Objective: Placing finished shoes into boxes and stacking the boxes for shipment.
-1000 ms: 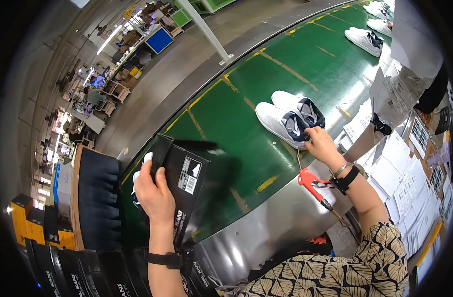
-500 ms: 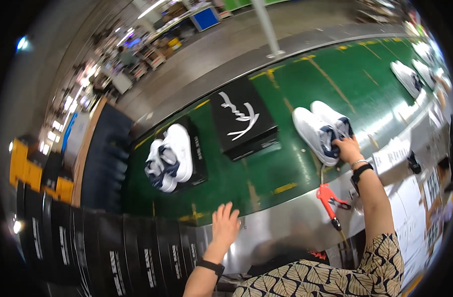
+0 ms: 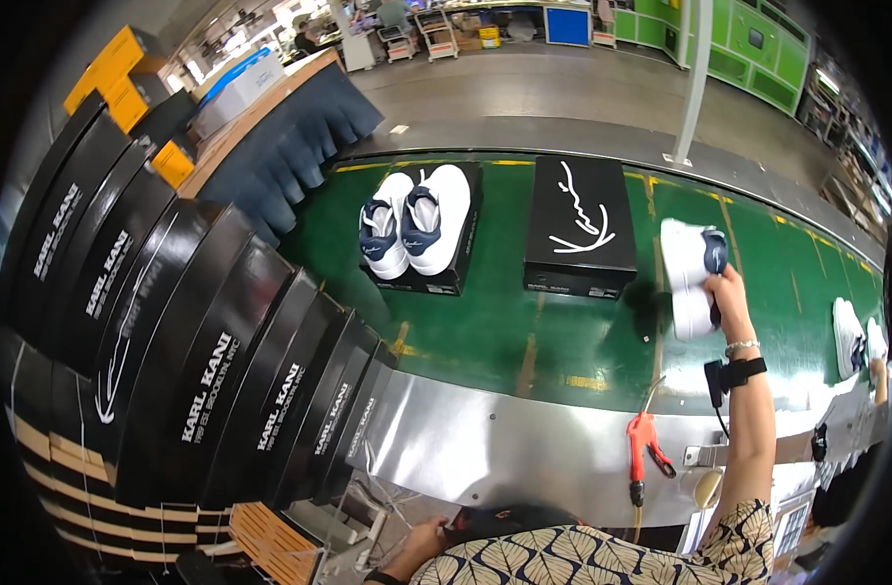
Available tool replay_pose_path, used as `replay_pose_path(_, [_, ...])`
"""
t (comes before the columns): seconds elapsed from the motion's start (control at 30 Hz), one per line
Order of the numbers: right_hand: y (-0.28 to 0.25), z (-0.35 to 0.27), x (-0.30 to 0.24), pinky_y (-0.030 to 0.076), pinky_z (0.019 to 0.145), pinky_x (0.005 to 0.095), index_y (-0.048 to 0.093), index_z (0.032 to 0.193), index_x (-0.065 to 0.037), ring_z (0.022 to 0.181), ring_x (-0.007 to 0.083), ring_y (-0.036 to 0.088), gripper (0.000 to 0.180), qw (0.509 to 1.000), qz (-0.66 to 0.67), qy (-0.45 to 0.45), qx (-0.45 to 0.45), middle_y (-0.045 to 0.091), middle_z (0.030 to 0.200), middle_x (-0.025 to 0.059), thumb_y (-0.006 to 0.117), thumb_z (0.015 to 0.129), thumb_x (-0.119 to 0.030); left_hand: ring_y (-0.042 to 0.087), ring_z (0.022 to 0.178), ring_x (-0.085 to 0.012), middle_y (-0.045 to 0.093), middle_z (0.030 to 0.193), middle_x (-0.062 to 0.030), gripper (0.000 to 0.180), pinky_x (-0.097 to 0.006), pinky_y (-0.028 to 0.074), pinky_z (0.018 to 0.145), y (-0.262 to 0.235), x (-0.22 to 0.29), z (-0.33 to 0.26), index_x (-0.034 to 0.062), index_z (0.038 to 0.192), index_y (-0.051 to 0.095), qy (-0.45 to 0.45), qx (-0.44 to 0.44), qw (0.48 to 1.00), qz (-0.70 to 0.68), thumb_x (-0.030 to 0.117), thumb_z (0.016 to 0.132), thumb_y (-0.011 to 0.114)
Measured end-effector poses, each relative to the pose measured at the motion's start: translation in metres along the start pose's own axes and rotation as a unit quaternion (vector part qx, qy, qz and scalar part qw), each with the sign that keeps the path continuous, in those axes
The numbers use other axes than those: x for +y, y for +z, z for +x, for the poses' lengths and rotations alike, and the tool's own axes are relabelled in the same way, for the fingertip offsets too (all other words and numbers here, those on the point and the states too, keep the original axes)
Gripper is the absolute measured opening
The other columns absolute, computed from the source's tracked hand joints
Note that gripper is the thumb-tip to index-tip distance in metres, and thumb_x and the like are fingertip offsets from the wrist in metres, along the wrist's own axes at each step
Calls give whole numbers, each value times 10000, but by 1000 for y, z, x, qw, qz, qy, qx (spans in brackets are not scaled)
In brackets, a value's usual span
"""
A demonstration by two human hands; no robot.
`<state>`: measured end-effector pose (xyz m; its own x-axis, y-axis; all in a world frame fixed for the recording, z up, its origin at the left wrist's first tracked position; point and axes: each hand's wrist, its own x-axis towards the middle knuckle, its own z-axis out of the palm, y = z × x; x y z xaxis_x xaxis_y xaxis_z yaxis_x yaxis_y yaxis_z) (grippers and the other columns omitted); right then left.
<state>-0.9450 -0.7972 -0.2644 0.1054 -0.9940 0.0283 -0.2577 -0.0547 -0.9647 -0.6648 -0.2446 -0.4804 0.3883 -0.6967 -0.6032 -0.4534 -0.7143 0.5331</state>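
My right hand (image 3: 727, 292) grips a pair of white sneakers (image 3: 688, 258) with navy heels. The two shoes are tipped, one beside the other, above the green belt (image 3: 582, 346). Left of them, a black shoebox (image 3: 580, 210) with a white scrawl on its lid rests on the belt. Further left, another white and navy pair of sneakers (image 3: 444, 210) lies on a second black shoebox (image 3: 454, 273). My left hand (image 3: 421, 544) is low, close to my body beside something dark; its fingers are partly hidden.
A tall row of black shoeboxes (image 3: 212, 361) stands at left. A red air gun (image 3: 645, 448) lies on the metal edge (image 3: 524, 444) at the front. More white sneakers (image 3: 848, 336) are at far right, near another person's hand (image 3: 879, 378). A pole (image 3: 694, 88) rises behind the belt.
My right hand has picked the pair of sneakers up off the belt and turned them. My left hand has dropped from the belt's front edge toward my body. The view has swung left.
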Motion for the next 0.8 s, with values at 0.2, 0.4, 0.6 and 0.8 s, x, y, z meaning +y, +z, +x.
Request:
replay_pose_path(0.2, [84,32,-60,437,608,286,599,990,-56,653,170,566,287,955,-221,-194,30,614,734,85,557,713,-116,614,880,-277,642,932,-144,442,-323,474,776,39,-3,-35,89,1037,621,-55,-18,993,-105,324,677,725])
replay_pose_path(0.4, [159,60,-1,425,849,421,468,1246,-201,1036,283,552,517,717,-598,-355,-45,595,1091,113,500,730,-185,589,953,-300,630,995,-174,428,-336,439,822,75,7,-85,18,1058,595,-177,47,957,-225,386,863,493])
replay_pose_path(0.6, [199,42,8,346,921,501,402,1301,-236,1194,252,413,562,720,-641,-267,-5,476,1267,79,519,751,-251,571,986,-255,595,1092,-156,448,-338,435,851,161,-18,-118,26,1144,545,-221,93,792,-561,363,854,492])
replay_pose_path(0.8, [197,-12,42,339,982,397,430,1266,-50,1155,329,447,552,807,-489,-319,-91,494,1245,146,573,740,-136,506,1094,-331,555,1165,-163,412,-375,390,938,170,-42,-120,113,1142,578,-110,146,888,-421,364,836,464])
